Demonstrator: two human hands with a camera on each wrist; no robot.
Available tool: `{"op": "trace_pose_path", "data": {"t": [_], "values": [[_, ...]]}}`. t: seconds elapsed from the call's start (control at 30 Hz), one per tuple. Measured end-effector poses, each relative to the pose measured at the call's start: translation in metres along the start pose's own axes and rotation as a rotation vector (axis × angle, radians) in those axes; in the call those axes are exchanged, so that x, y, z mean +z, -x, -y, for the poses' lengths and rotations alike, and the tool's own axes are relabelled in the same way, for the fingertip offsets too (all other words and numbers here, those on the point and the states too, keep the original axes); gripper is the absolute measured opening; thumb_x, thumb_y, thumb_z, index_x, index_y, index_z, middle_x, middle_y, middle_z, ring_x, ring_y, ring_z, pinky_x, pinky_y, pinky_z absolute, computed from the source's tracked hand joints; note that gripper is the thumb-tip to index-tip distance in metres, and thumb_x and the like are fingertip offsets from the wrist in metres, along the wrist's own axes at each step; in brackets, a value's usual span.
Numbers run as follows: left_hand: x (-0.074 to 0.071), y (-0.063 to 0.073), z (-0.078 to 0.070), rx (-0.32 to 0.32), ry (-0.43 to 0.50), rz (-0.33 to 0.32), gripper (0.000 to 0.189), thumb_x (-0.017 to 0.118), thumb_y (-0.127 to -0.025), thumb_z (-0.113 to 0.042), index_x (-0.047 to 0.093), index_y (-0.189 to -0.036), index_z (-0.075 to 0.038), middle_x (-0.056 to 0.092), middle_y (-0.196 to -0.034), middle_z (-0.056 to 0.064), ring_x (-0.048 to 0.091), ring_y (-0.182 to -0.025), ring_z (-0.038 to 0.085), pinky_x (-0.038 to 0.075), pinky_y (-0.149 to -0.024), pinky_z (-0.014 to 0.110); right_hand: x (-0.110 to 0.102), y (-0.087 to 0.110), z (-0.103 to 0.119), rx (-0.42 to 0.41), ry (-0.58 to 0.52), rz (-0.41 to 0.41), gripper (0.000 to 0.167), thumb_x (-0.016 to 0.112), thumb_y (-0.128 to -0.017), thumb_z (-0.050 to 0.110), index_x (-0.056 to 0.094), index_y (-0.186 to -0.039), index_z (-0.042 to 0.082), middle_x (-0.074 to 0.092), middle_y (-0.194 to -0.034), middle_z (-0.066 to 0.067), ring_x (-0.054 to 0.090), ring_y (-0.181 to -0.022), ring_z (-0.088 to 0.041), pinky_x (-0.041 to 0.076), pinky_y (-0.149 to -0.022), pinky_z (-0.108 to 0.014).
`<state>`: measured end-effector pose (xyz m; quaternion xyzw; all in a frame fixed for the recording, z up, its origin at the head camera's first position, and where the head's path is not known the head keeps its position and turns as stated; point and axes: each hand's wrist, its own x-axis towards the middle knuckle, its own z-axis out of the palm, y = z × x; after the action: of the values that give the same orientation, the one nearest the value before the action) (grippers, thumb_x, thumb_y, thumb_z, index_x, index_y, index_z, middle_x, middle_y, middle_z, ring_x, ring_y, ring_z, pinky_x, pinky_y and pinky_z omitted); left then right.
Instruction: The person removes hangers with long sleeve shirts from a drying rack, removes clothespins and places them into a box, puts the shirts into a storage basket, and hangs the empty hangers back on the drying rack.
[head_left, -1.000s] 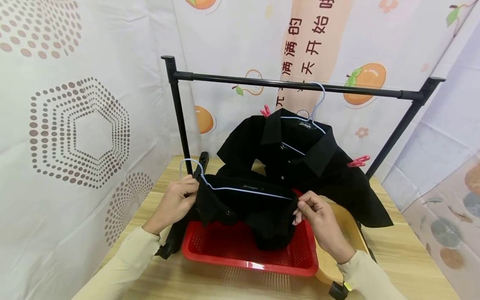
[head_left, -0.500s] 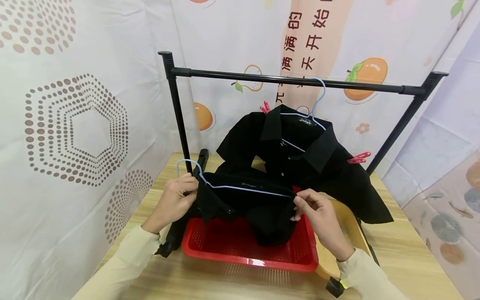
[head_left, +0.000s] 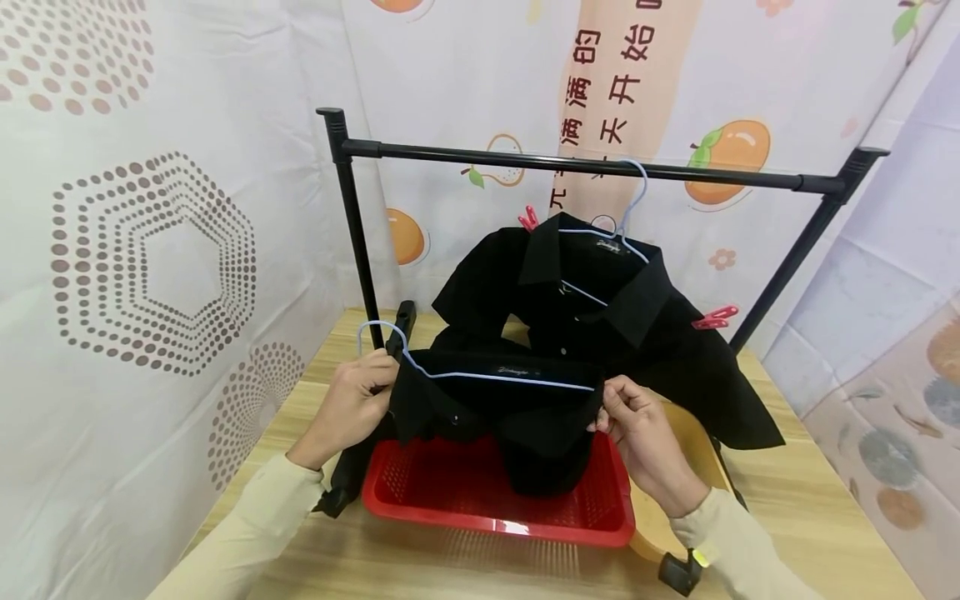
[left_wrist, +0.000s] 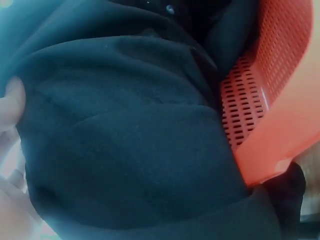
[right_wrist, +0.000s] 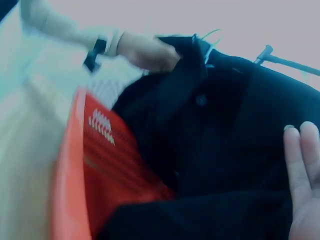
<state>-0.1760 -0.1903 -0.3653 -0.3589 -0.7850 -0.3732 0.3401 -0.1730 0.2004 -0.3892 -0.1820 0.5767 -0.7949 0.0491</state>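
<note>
A black shirt [head_left: 431, 412] with a collar is held up over the red basket [head_left: 498, 525], its lower part hanging into it. A light-blue hanger [head_left: 495, 377] lies inside its neck, the hook sticking up at the left. My left hand [head_left: 352, 404] grips the shirt's left side just below the hook. At the hanger's right end my right hand [head_left: 637, 425] pinches the cloth between thumb and fingers. In the right wrist view two fingers [right_wrist: 300, 165] lie straight along the black cloth. The left wrist view is mostly filled by shirt fabric [left_wrist: 125, 135].
Behind, another black shirt [head_left: 660, 383] hangs on a blue hanger [head_left: 636, 200] from the black rack bar [head_left: 480, 156]. Red clothespins [head_left: 716, 317] are clipped at its shoulders. A yellow basin [head_left: 660, 533] stands right of the basket on the wooden table [head_left: 810, 508].
My right hand has shifted slightly to the right, drawing the held shirt's neck wider along the hanger. My left hand stays at the same place on the shirt.
</note>
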Motion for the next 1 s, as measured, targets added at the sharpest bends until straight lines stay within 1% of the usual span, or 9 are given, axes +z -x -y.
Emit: {"op": "trace_pose_path", "data": {"t": [0.1, 0.23, 0.33, 0.4, 0.63, 0.7, 0.8, 0.87, 1.0], "values": [[0.0, 0.0, -0.002, -0.003, 0.011, -0.002, 0.047, 0.051, -0.07, 0.029, 0.038, -0.06, -0.015, 0.041, -0.069, -0.001, 0.031, -0.069, 0.009, 0.024, -0.061, 0.025, 0.004, 0.0, -0.002, 0.07, -0.152, -0.004, 0.022, 0.046, -0.111, 0.016, 0.06, -0.094, 0.014, 0.053, -0.081, 0.002, 0.054, -0.073, -0.008, 0.049, -0.071, -0.02], [0.0, 0.003, 0.0, -0.019, 0.031, -0.019, 0.046, 0.055, -0.07, 0.029, 0.05, -0.06, -0.016, 0.041, -0.067, -0.001, 0.034, -0.068, 0.011, 0.027, -0.061, 0.024, 0.009, -0.001, -0.004, 0.168, -0.322, -0.002, 0.027, 0.036, -0.112, 0.003, 0.059, -0.1, 0.009, 0.049, -0.085, 0.002, 0.05, -0.074, -0.007, 0.044, -0.069, -0.019], [-0.002, 0.005, 0.002, -0.047, 0.042, -0.024, 0.045, 0.058, -0.072, 0.028, 0.059, -0.063, -0.016, 0.046, -0.068, -0.005, 0.037, -0.067, 0.012, 0.029, -0.061, 0.023, 0.011, -0.002, -0.005, 0.24, -0.388, -0.004, 0.029, 0.031, -0.11, -0.005, 0.058, -0.107, 0.005, 0.048, -0.087, 0.002, 0.05, -0.075, -0.007, 0.044, -0.069, -0.019], [-0.003, 0.006, 0.002, -0.063, 0.038, -0.019, 0.045, 0.057, -0.073, 0.027, 0.059, -0.063, -0.017, 0.047, -0.069, -0.006, 0.038, -0.067, 0.012, 0.029, -0.061, 0.023, 0.012, -0.003, -0.006, 0.272, -0.402, -0.002, 0.03, 0.03, -0.109, -0.005, 0.057, -0.107, 0.005, 0.047, -0.087, 0.002, 0.05, -0.075, -0.007, 0.044, -0.069, -0.019], [-0.003, 0.008, 0.002, -0.09, 0.028, -0.03, 0.045, 0.057, -0.075, 0.025, 0.053, -0.06, -0.016, 0.056, -0.074, -0.007, 0.046, -0.07, 0.01, 0.035, -0.062, 0.022, 0.015, -0.004, -0.013, 0.335, -0.351, -0.046, 0.037, 0.029, -0.11, 0.0, 0.05, -0.083, 0.013, 0.044, -0.075, 0.005, 0.044, -0.065, -0.003, 0.038, -0.061, -0.015], [-0.003, 0.007, 0.002, -0.086, 0.02, -0.041, 0.045, 0.059, -0.075, 0.026, 0.052, -0.059, -0.016, 0.057, -0.074, -0.008, 0.048, -0.071, 0.009, 0.036, -0.062, 0.021, 0.017, -0.004, -0.016, 0.349, -0.322, -0.068, 0.039, 0.03, -0.109, -0.001, 0.05, -0.08, 0.015, 0.044, -0.073, 0.007, 0.044, -0.063, -0.002, 0.036, -0.059, -0.014], [-0.001, 0.006, 0.001, -0.064, -0.002, -0.05, 0.045, 0.06, -0.075, 0.025, 0.052, -0.06, -0.017, 0.057, -0.074, -0.008, 0.048, -0.07, 0.009, 0.037, -0.062, 0.02, 0.018, -0.003, -0.022, 0.362, -0.236, -0.075, 0.04, 0.033, -0.107, -0.003, 0.053, -0.079, 0.016, 0.048, -0.073, 0.008, 0.046, -0.063, -0.002, 0.039, -0.06, -0.016], [0.0, 0.005, 0.0, -0.051, -0.008, -0.051, 0.046, 0.06, -0.075, 0.025, 0.051, -0.059, -0.017, 0.057, -0.074, -0.007, 0.047, -0.068, 0.01, 0.035, -0.061, 0.02, 0.019, -0.003, -0.024, 0.374, -0.161, -0.05, 0.039, 0.036, -0.107, -0.003, 0.052, -0.078, 0.016, 0.047, -0.07, 0.007, 0.045, -0.062, -0.004, 0.041, -0.061, -0.018], [0.001, 0.002, 0.0, -0.033, -0.022, -0.05, 0.047, 0.059, -0.075, 0.025, 0.046, -0.058, -0.017, 0.055, -0.074, -0.006, 0.045, -0.066, 0.011, 0.033, -0.059, 0.021, 0.021, -0.001, -0.028, 0.394, 0.005, 0.038, 0.024, 0.047, -0.108, 0.004, 0.056, -0.087, 0.01, 0.046, -0.072, 0.001, 0.045, -0.062, -0.009, 0.046, -0.064, -0.022]]}}
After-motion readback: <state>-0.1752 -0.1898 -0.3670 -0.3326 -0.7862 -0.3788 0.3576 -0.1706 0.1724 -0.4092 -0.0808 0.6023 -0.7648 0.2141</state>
